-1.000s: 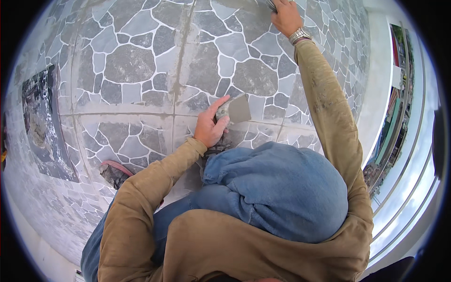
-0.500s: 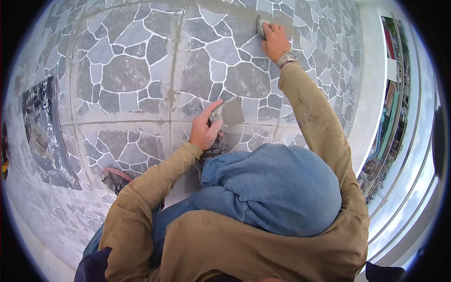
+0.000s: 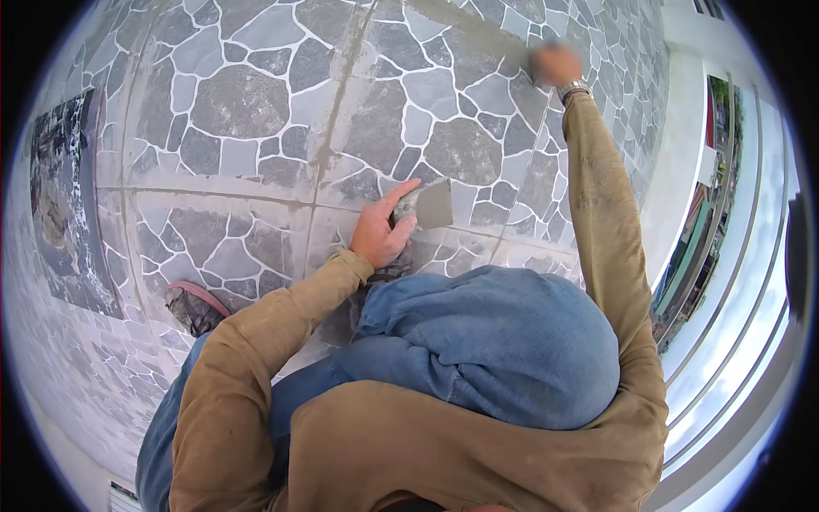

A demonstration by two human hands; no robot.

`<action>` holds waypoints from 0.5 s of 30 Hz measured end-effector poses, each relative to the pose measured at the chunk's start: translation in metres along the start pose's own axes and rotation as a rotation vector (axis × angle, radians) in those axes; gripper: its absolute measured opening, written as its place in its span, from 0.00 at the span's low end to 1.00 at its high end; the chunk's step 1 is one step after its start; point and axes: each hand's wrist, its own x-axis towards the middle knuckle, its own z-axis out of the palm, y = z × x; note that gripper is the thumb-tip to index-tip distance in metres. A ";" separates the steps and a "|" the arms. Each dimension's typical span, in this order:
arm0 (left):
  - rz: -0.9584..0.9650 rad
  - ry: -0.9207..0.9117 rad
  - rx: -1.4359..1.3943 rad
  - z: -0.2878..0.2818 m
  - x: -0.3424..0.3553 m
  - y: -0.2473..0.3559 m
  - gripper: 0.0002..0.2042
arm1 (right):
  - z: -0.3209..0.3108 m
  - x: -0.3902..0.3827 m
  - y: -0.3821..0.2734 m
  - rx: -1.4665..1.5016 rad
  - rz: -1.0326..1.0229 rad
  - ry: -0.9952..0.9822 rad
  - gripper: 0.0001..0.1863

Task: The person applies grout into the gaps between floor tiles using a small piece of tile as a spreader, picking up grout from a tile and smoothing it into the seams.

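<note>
My left hand [image 3: 381,232] is closed round the crusted handle of a scraper with a flat, square grey blade [image 3: 437,204]. It is low over the stone-patterned tiles [image 3: 461,147], just ahead of my knee. My right arm reaches far out to the right. At its end my right hand [image 3: 563,63], smeared by motion, is closed on a small dark grey thing [image 3: 538,66] too blurred to name. That hand is at the end of a wet-looking grey band of grout [image 3: 469,27] along a tile joint.
A dark, mortar-smeared board [image 3: 64,205] lies on the floor at far left. My dirty shoe with a pink edge [image 3: 196,309] is left of my knee [image 3: 503,341]. Along the right runs a pale ledge [image 3: 678,128], with railings and sky beyond.
My right hand has moved to the right along the grout band, still closed. My left hand keeps its hold on the scraper. The view has shifted and turned slightly.
</note>
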 end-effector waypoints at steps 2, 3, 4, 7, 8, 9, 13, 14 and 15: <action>0.009 0.020 -0.003 -0.001 -0.001 0.000 0.26 | 0.016 0.000 -0.048 0.033 -0.066 0.019 0.26; 0.004 0.016 -0.009 0.000 -0.001 -0.001 0.26 | 0.022 0.004 -0.066 -0.047 -0.209 -0.010 0.23; -0.001 0.012 -0.013 0.000 -0.001 -0.002 0.26 | 0.028 0.007 -0.084 -0.041 -0.197 -0.032 0.21; 0.026 0.023 0.029 -0.001 -0.002 -0.002 0.26 | 0.061 -0.005 -0.178 -0.041 -0.245 0.105 0.15; 0.025 0.001 0.028 0.004 0.001 -0.002 0.26 | 0.072 0.011 -0.172 -0.144 -0.442 0.296 0.12; 0.015 -0.014 0.034 -0.003 0.001 -0.003 0.26 | 0.067 0.013 -0.188 -0.131 -0.456 0.289 0.12; -0.002 0.022 -0.014 -0.011 -0.005 -0.006 0.26 | 0.013 0.021 -0.204 0.268 -0.460 -0.211 0.14; -0.002 0.028 -0.007 -0.012 -0.006 -0.004 0.26 | 0.006 0.009 -0.194 0.259 -0.515 -0.145 0.14; -0.003 0.025 -0.021 -0.010 -0.005 -0.003 0.26 | -0.001 0.004 -0.179 0.241 -0.558 -0.067 0.15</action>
